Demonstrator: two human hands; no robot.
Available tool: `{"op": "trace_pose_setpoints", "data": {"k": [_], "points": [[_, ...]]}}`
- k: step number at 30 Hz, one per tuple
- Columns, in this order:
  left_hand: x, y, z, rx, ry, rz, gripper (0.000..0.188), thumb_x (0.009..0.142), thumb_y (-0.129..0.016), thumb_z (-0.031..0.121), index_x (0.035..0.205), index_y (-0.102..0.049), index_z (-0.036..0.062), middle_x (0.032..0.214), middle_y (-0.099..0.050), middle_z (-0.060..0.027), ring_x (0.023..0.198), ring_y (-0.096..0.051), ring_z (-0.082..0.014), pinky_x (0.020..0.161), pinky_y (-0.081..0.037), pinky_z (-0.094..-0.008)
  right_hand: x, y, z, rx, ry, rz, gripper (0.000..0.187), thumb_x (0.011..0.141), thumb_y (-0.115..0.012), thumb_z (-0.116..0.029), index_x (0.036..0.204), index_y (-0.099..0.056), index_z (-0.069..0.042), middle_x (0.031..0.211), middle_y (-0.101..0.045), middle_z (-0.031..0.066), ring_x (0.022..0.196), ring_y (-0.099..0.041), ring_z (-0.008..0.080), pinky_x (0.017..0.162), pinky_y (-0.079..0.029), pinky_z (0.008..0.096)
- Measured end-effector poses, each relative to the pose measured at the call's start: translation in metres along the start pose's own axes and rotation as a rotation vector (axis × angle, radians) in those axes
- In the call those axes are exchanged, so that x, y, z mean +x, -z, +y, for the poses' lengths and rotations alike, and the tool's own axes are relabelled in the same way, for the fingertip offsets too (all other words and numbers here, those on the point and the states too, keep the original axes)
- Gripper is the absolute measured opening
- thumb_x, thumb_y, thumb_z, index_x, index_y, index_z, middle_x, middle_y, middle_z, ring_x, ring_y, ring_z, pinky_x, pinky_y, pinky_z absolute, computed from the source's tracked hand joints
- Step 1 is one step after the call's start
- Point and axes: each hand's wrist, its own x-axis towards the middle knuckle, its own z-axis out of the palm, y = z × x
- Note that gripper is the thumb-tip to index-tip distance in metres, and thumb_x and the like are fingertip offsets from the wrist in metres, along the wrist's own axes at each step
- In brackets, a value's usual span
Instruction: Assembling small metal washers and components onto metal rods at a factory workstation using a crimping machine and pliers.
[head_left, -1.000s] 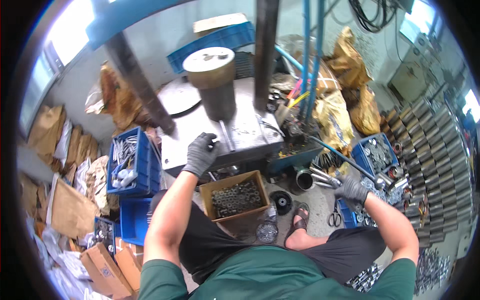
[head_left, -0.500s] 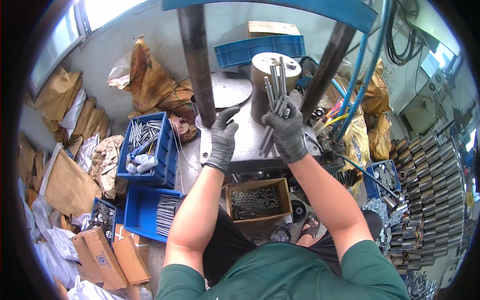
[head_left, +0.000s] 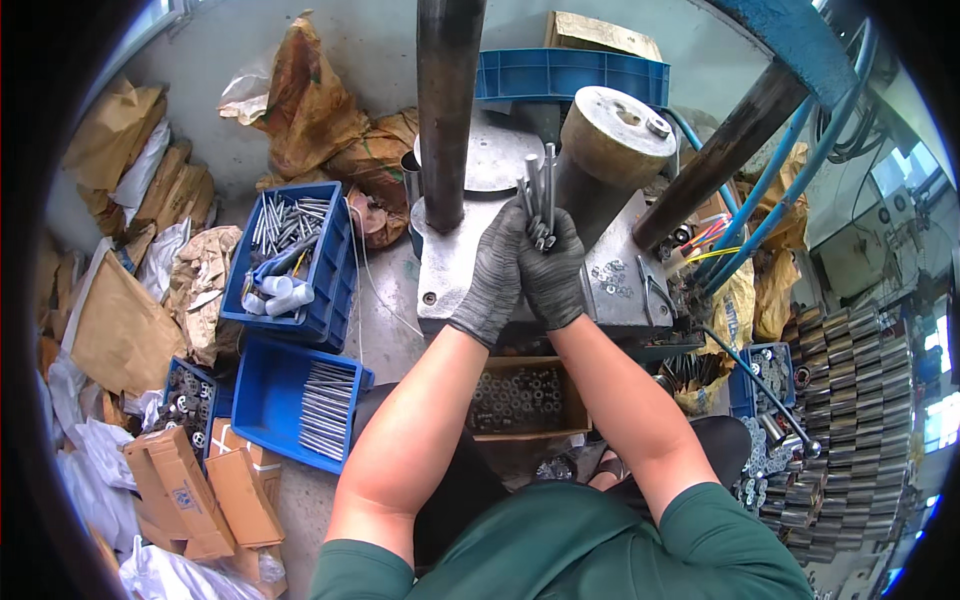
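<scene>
A bundle of steel rods (head_left: 540,195) stands roughly upright between my two gloved hands. Both hands are closed round it, my left hand (head_left: 497,275) from the left and my right hand (head_left: 553,270) from the right. Grey knit gloves cover the fingers, and the rods' lower ends are hidden in the palms. Behind the hands lies the metal press table (head_left: 450,275). Small washer-like metal parts (head_left: 611,279) lie on it right of my right hand, beside a plier-like tool (head_left: 652,285).
Thick steel posts (head_left: 447,120) and a metal cylinder (head_left: 620,135) rise from the table. A wooden box (head_left: 535,422) of ring-shaped parts stands below. Left are a blue bin of rods (head_left: 290,405) and a stacked blue crate (head_left: 275,330). Stacked metal tubes (head_left: 850,420) fill the right.
My left hand, open and empty before, has moved right and closed on the rods. My right hand has brought the bundle lower and toward the middle. The view has turned slightly.
</scene>
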Motion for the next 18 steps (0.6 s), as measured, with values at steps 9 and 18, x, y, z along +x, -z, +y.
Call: {"op": "trace_pose_setpoints", "data": {"k": [9, 18], "points": [[0.001, 0.003, 0.004, 0.133, 0.118, 0.010, 0.059, 0.103, -0.050, 0.053, 0.130, -0.061, 0.0014, 0.117, -0.068, -0.0088, 0.108, -0.062, -0.0150, 0.097, -0.049, -0.0310, -0.017, 0.022, 0.027, -0.141, 0.060, -0.086, 0.026, 0.087, -0.078, -0.012, 0.107, -0.063, -0.006, 0.089, -0.071, 0.0027, 0.078, -0.066, 0.0110, 0.070, -0.054, 0.0286], [-0.007, -0.008, 0.019, 0.193, -0.081, -0.174, 0.063, 0.101, -0.057, 0.050, 0.144, -0.051, 0.0036, 0.120, -0.067, -0.0106, 0.107, -0.061, -0.0140, 0.097, -0.049, -0.0297, -0.004, 0.030, -0.006, -0.199, -0.169, -0.312, 0.029, 0.078, -0.075, -0.001, 0.105, -0.062, -0.004, 0.085, -0.067, 0.0060, 0.074, -0.066, 0.0146, 0.065, -0.054, 0.0304]]}}
